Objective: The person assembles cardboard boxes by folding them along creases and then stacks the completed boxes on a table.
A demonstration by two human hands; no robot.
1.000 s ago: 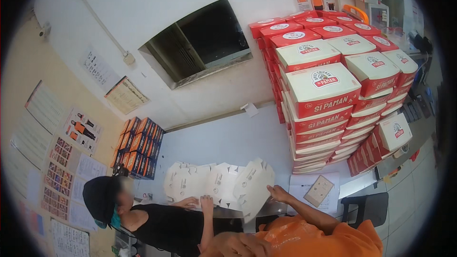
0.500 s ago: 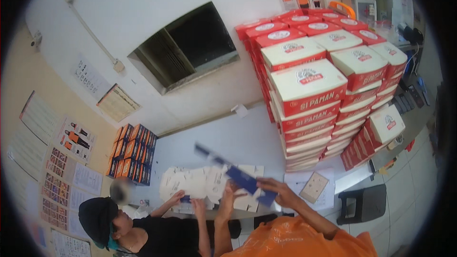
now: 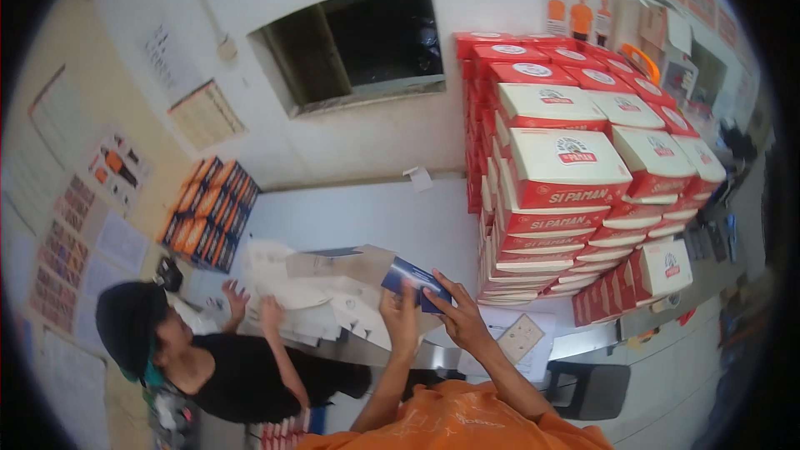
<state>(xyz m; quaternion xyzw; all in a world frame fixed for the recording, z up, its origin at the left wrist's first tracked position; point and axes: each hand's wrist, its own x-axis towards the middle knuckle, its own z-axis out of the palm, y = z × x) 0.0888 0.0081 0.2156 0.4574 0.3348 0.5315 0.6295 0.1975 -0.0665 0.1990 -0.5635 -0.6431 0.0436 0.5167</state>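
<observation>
In front of my orange shirt, both my hands hold a partly folded blue carton above the table's near edge. My left hand grips its lower left side, thumb up against the blue face. My right hand closes on the right end, fingers bent over the edge. A long pale grey inner flap stretches left from the carton. Flat white carton blanks lie under and beside it on the light table.
At my left stands a co-worker in a black cap, hands raised over the blanks. Orange-and-dark-blue boxes are stacked at the left wall. Tall stacks of red-and-white boxes fill the right. A brown card lies on papers; a black stool stands nearby.
My view has shifted. The carton has turned, its pale inner side now showing to the left. The co-worker's hands have moved apart, and the small blue piece between them is gone from sight.
</observation>
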